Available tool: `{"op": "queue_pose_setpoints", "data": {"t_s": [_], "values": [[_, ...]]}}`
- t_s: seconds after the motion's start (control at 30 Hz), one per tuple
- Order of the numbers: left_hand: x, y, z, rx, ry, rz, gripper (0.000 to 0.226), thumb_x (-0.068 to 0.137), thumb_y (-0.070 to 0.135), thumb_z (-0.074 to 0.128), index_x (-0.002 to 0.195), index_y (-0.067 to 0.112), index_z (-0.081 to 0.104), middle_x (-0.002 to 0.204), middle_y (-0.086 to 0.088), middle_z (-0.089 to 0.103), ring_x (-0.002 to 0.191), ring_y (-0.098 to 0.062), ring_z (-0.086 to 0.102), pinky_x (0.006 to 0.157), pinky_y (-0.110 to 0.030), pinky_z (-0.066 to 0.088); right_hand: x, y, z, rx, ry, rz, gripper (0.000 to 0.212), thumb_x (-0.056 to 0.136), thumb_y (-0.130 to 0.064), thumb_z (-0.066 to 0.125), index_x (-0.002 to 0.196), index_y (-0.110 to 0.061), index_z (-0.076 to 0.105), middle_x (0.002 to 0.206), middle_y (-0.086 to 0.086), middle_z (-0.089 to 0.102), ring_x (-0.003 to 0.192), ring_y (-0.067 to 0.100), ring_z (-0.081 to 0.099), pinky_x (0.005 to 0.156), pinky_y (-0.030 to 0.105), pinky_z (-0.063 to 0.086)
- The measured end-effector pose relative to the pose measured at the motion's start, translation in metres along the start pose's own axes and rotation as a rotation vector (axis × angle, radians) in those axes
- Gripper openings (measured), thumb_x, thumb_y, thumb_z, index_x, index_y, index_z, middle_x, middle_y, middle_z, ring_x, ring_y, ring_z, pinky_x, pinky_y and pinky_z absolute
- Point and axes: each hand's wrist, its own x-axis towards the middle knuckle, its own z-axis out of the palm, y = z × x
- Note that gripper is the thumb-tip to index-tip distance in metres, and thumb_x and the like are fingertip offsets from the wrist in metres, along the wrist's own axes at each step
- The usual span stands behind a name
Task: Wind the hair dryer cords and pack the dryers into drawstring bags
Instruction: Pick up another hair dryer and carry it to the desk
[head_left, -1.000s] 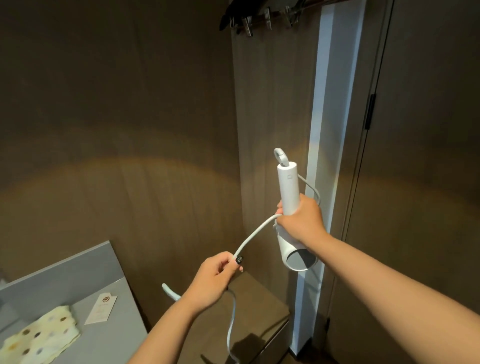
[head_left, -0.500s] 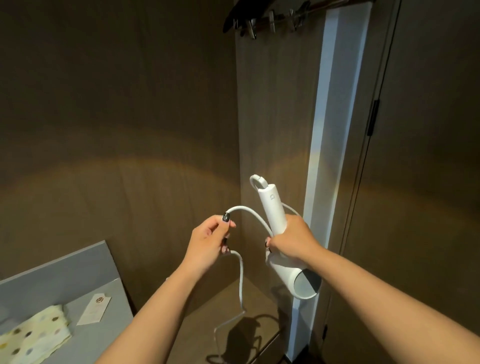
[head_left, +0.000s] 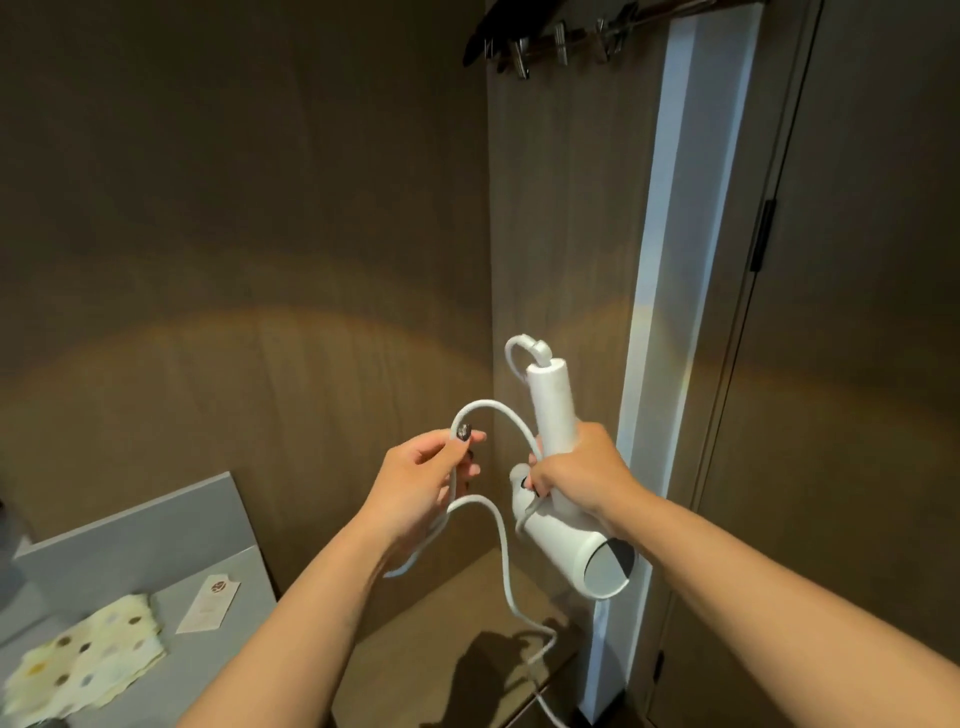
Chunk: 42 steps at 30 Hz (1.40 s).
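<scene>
A white hair dryer (head_left: 563, 551) hangs in the air with its handle pointing up and its nozzle facing me at lower right. My right hand (head_left: 582, 470) grips it where the handle meets the barrel. Its white cord (head_left: 498, 535) arcs from the handle's top loop over to my left hand (head_left: 423, 480), which pinches it between thumb and fingers. Below that hand the cord hangs in a loose loop and trails down to the wooden shelf (head_left: 447, 618). No drawstring bag is in view.
A grey counter (head_left: 130, 530) sits at lower left with a spotted yellow cloth (head_left: 88, 660) and a small card (head_left: 208, 605) on it. Dark wood panels surround the niche; a white post (head_left: 675, 312) stands right. Clip hangers (head_left: 540, 39) hang above.
My left hand rose with the cord from low down to level with the dryer, forming an arc and a hanging loop. The dryer dropped lower and tilted a little.
</scene>
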Motion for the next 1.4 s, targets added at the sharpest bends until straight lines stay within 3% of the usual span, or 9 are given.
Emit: {"op": "queue_pose_setpoints", "data": {"t_s": [0.17,0.3,0.4,0.5,0.6,0.87,0.97,1.13,1.4], "values": [[-0.004,-0.035,-0.026,0.360,-0.190,-0.010,0.003,0.092,0.007,0.064,0.093,0.003,0.063,0.059,-0.002,0.060,0.055,-0.021,0.050,0.055,-0.029,0.043,0.011,-0.008,-0.012,-0.010,0.171,-0.072,0.017,0.066,0.006,0.071,0.071,-0.008,0.062,0.082,0.010,0.063,0.076,0.023,0.060,0.058,0.024,0.045],[-0.026,-0.086,-0.011,0.394,-0.344,-0.170,0.027,0.080,0.019,0.074,0.106,0.015,0.066,0.082,-0.002,0.069,0.074,-0.014,0.061,0.066,-0.023,0.049,0.014,-0.003,-0.011,-0.194,0.228,-0.149,0.027,0.072,-0.006,0.076,0.096,-0.007,0.064,0.092,0.005,0.059,0.084,0.020,0.056,0.057,0.020,0.040],[-0.038,-0.115,0.000,0.499,-0.404,-0.198,0.006,0.087,0.016,0.070,0.090,0.018,0.065,0.069,0.004,0.068,0.067,-0.011,0.065,0.073,-0.031,0.054,0.013,0.001,-0.012,-0.178,0.266,-0.138,0.024,0.072,-0.006,0.076,0.093,-0.008,0.065,0.091,0.006,0.061,0.084,0.021,0.058,0.058,0.020,0.042],[-0.034,-0.116,0.001,0.559,-0.277,-0.124,0.024,0.093,0.019,0.062,0.071,0.022,0.067,0.050,0.006,0.058,0.051,-0.011,0.060,0.067,-0.036,0.053,0.011,0.005,-0.015,-0.175,0.269,-0.109,0.016,0.069,-0.002,0.075,0.081,-0.010,0.067,0.085,0.008,0.066,0.082,0.025,0.062,0.061,0.024,0.047],[-0.031,-0.095,-0.002,0.524,-0.203,-0.066,0.032,0.094,0.021,0.061,0.065,0.024,0.074,0.048,0.002,0.052,0.043,-0.012,0.053,0.057,-0.028,0.046,0.005,0.011,-0.019,-0.273,0.234,-0.102,0.028,0.070,-0.005,0.077,0.096,-0.007,0.068,0.095,0.008,0.063,0.088,0.025,0.060,0.065,0.025,0.045],[-0.029,0.003,0.009,0.599,-0.241,0.069,0.056,0.094,0.045,0.054,0.057,0.008,0.073,0.035,0.000,0.040,0.035,-0.013,0.037,0.043,-0.022,0.031,-0.018,0.029,-0.015,-0.373,0.090,-0.068,0.035,0.074,-0.007,0.074,0.108,-0.007,0.063,0.098,0.005,0.060,0.094,0.023,0.059,0.067,0.024,0.046],[-0.026,0.027,0.021,0.432,-0.130,0.118,0.054,0.093,0.042,0.057,0.055,0.006,0.068,0.037,-0.002,0.044,0.033,-0.013,0.037,0.039,-0.020,0.031,-0.028,0.026,-0.007,-0.207,0.014,-0.010,0.023,0.072,-0.001,0.072,0.088,-0.012,0.061,0.084,0.004,0.061,0.080,0.018,0.060,0.061,0.021,0.051],[-0.024,0.045,0.029,0.212,-0.025,0.082,0.043,0.093,0.038,0.060,0.069,0.004,0.072,0.040,-0.003,0.049,0.031,-0.013,0.037,0.039,-0.019,0.033,-0.037,0.027,0.004,0.263,-0.065,0.111,0.029,0.074,-0.005,0.074,0.101,0.002,0.065,0.088,0.017,0.066,0.076,0.025,0.065,0.071,0.036,0.058],[-0.019,0.031,0.035,-0.142,0.222,-0.091,0.038,0.095,0.035,0.056,0.069,0.014,0.075,0.055,-0.003,0.055,0.053,-0.015,0.050,0.053,-0.029,0.047,-0.045,0.024,0.023,0.237,-0.103,0.165,0.028,0.085,-0.037,0.069,0.104,-0.017,0.062,0.094,0.008,0.065,0.083,0.020,0.064,0.079,0.037,0.058]]}}
